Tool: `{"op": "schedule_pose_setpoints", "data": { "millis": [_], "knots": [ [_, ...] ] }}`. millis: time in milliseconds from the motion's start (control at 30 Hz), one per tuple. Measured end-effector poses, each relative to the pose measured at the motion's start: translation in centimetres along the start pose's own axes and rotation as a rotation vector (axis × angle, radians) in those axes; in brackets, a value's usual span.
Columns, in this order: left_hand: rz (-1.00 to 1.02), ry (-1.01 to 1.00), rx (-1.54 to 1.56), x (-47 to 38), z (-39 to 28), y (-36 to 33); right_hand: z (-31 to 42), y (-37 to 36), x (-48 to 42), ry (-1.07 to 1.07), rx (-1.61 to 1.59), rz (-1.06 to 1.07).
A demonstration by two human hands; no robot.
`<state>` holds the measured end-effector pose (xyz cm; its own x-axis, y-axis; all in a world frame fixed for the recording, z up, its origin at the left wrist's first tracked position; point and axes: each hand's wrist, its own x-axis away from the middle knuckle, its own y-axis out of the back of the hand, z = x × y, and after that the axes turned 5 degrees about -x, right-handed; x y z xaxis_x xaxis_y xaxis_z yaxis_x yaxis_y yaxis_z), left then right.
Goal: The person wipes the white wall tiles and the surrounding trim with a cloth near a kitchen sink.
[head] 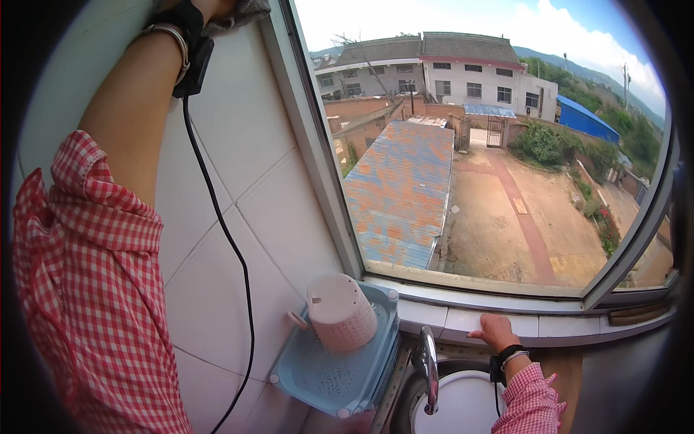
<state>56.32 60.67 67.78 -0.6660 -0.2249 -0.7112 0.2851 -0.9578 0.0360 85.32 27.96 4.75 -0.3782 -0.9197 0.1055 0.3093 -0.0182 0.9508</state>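
Note:
My left hand (218, 7), partly cut off by the top edge, presses a grey cloth (238, 15) against the white wall tiles beside the window frame. A black band and a small black device sit on that wrist. Low on the right, my right hand (493, 330) rests on the white tiled window sill (470, 321), thumb out to the left. Its other fingers look curled, but their tips are hidden. Nothing shows in it. The window (466, 217) looks out over a yard with a rusty blue metal roof.
A pale pink perforated basket (342, 314) stands upside down on stacked light blue plastic racks (317, 374) in the corner. A chrome faucet (429, 369) curves over a sink holding a white round basin (461, 404). A black cable (241, 260) hangs from the left wrist device.

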Motion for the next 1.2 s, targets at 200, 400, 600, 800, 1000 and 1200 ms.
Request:
{"op": "schedule_pose_setpoints", "data": {
  "millis": [200,400,600,800,1000,1200],
  "knots": [
    [0.183,-0.065,0.263,3.6,-3.9,-1.8,1.6,2.0,-0.6,-0.073,-0.018,0.035],
    [0.353,-0.009,0.338,5.5,-6.6,-5.4,2.7,2.3,-1.7,-0.043,0.01,0.024],
    [0.436,-0.283,0.006,12.5,-9.0,2.9,2.2,2.1,-1.8,-0.067,-0.021,0.027],
    [0.515,-0.405,0.045,20.7,-8.4,8.3,1.6,1.7,-2.0,-0.045,-0.041,-0.007],
    [0.669,-0.483,0.064,21.4,-5.6,10.8,1.9,1.8,-2.4,-0.058,-0.02,0.018],
    [0.629,-0.295,0.016,19.2,-7.4,7.9,1.9,1.8,-2.6,-0.064,-0.032,0.044]
  ]
}}
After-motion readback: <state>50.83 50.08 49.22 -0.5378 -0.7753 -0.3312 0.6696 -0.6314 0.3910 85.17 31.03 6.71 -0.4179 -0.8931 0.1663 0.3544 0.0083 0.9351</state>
